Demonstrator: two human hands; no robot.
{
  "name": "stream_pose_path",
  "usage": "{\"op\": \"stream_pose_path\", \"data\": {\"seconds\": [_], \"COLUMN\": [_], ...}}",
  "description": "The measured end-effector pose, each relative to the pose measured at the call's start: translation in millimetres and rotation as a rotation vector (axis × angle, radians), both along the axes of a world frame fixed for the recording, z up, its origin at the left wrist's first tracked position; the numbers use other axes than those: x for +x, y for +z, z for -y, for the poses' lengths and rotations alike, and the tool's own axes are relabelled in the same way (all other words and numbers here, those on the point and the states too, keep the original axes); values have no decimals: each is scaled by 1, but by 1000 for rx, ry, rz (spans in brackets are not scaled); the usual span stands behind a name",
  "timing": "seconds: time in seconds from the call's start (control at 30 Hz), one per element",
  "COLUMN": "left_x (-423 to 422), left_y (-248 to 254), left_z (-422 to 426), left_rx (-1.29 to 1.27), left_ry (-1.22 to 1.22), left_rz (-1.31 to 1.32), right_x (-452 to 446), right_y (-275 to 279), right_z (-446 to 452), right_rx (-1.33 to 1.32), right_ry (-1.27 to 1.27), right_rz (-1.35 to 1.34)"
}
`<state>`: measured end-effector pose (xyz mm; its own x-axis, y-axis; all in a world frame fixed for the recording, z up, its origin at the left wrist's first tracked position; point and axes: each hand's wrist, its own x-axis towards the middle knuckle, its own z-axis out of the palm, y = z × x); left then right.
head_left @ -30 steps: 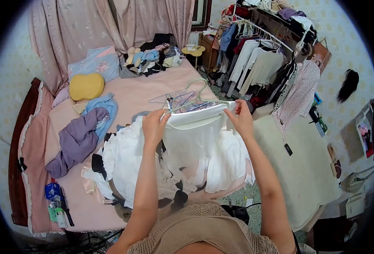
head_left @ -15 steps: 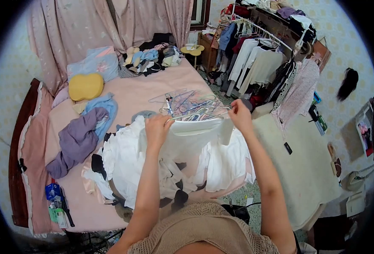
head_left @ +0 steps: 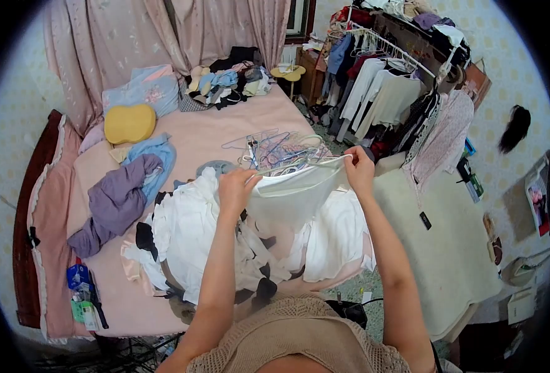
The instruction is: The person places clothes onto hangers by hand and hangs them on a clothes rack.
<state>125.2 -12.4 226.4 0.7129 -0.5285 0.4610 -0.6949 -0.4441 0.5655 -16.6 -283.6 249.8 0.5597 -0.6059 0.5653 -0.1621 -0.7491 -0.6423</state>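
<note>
A sheer white top (head_left: 293, 200) is stretched between my two hands above the bed, with a pale clothes hanger (head_left: 315, 163) along its upper edge. My left hand (head_left: 234, 188) is closed on the left end of that edge. At the right end, my right hand (head_left: 360, 169) pinches the fabric, a little higher than the left. How far the hanger sits inside the top I cannot tell. Just beyond the top lies a tangled heap of coloured hangers (head_left: 281, 146). White clothes (head_left: 184, 230) are piled under and beside my left forearm, and another white garment (head_left: 334, 239) lies near my right forearm.
Purple clothing (head_left: 122, 196) and a yellow cushion (head_left: 130, 123) lie on the pink bed (head_left: 237, 124). More clothes (head_left: 228, 81) are heaped at its far end. A loaded clothes rack (head_left: 387, 46) stands at the back right. A small black object (head_left: 425, 220) rests on the cream-covered surface (head_left: 424, 267).
My right hand has moved slightly right and down, and the top's upper edge is pulled wider. The flap of fabric that hung below my right hand is now drawn out. My left hand barely shifted.
</note>
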Motion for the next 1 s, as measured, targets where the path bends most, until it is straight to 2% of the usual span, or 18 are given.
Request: {"op": "stream_pose_path", "data": {"seconds": [0.07, 0.13, 0.2, 0.27, 0.3, 0.37, 0.4, 0.47, 0.53, 0.6, 0.7, 0.87, 0.93, 0.97, 1.0], "left_x": [-1, -1, 2, 3, 3, 2, 2, 5, 10, 12, 15, 8, 7, 5, 1], "left_y": [0, -1, -1, 0, 2, 4, 5, 3, 0, -3, -1, 3, 2, 1, 2], "left_z": [1, 3, 2, 0, -1, -2, -2, -2, -4, -6, -12, -4, 2, 5, 7], "left_rx": [-4, -9, -166, -164, -161, -120, -78, -99, -121, -299, -249, -334, -456, -453, -341], "left_ry": [7, 10, -12, -21, -30, -33, -38, -74, -109, -233, -193, -129, -303, -305, -359], "left_rz": [10, 22, 44, 20, -4, -58, -110, -154, -195, -319, -448, -407, -463, -466, -396], "right_x": [-2, -4, -5, -4, -3, -1, -1, -1, 0, 2, 4, -3, -7, -9, -13], "right_y": [12, 14, 11, 4, 6, 11, 11, 10, 1, 3, 0, 7, 4, 2, 1], "right_z": [-10, -11, -9, -2, -3, -6, -10, -17, -16, -16, -11, -16, -18, -18, -18], "right_rx": [90, 42, -6, -233, -233, -405, -403, -54, -65, -72, -152, -168, -179, -175, -69], "right_ry": [8, 0, -4, 78, 80, 331, 331, 550, 509, 468, 496, 537, 577, 574, 562], "right_rz": [14, -65, -140, -42, -42, 12, 11, -181, -173, -157, -92, -231, -198, -200, -213]}}
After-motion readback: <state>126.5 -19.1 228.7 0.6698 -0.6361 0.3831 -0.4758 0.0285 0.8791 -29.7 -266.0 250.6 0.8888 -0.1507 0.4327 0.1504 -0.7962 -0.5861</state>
